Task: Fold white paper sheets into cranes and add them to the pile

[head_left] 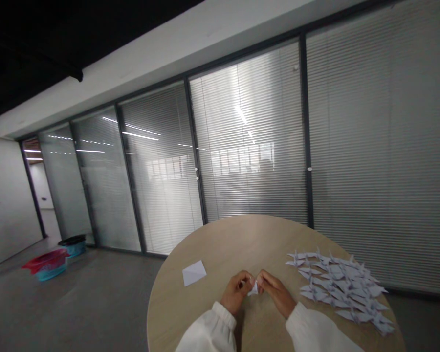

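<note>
My left hand (236,292) and my right hand (276,291) meet over the round wooden table (220,244), both in white sleeves. Between their pinched fingertips is a small folded piece of white paper (253,288). A flat white paper square (194,272) lies on the table to the left of my hands. On the right, several folded white paper cranes (342,288) lie spread in rows.
Glass walls with closed blinds (249,146) run behind the table. A grey floor (77,298) stretches to the left, with red and blue plastic tubs (49,263) near the wall. The table's right edge is close to the glass.
</note>
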Demonstrator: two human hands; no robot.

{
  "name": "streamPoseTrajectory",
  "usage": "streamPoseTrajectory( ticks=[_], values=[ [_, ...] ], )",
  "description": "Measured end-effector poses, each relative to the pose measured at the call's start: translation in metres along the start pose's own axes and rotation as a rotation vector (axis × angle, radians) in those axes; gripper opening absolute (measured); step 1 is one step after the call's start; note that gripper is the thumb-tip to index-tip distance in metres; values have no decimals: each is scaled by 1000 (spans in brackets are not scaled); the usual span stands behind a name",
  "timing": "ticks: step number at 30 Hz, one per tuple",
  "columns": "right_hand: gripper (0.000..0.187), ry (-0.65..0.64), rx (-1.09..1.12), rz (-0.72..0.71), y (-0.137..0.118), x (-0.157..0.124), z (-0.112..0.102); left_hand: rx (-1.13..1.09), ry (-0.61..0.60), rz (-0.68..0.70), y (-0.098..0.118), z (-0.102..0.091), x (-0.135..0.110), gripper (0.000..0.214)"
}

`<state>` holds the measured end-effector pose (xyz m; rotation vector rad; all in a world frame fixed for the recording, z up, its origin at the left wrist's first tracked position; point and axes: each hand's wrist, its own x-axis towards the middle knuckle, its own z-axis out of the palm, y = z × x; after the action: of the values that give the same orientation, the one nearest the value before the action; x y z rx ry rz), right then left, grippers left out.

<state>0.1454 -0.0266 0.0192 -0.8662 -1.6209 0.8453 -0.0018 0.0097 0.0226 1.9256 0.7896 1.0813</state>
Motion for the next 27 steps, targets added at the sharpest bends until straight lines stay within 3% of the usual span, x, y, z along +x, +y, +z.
streamPoseTrajectory(
  ticks=[5, 8, 14, 19, 23, 27],
  values=[
    [33, 136, -108, -23, 4, 2, -2, 157, 140, 81, -4, 0, 1, 26],
    [29, 151, -242, -73, 5, 1, -2, 191, 168, 114, -5, 0, 1, 26],
    [21, 70, -651, -166, 15, -3, 1, 224, 121, 151, -6, 3, -1, 28],
    [21, 43, -783, -191, 18, -4, 1, 242, 82, 150, -4, 5, -2, 29],
    [22, 64, -787, -222, 12, -3, -3, 94, 116, 63, -3, 6, -3, 27],
    [22, 105, -768, -237, 6, -3, -8, -194, -50, -118, -6, 7, -1, 36]
  ],
)
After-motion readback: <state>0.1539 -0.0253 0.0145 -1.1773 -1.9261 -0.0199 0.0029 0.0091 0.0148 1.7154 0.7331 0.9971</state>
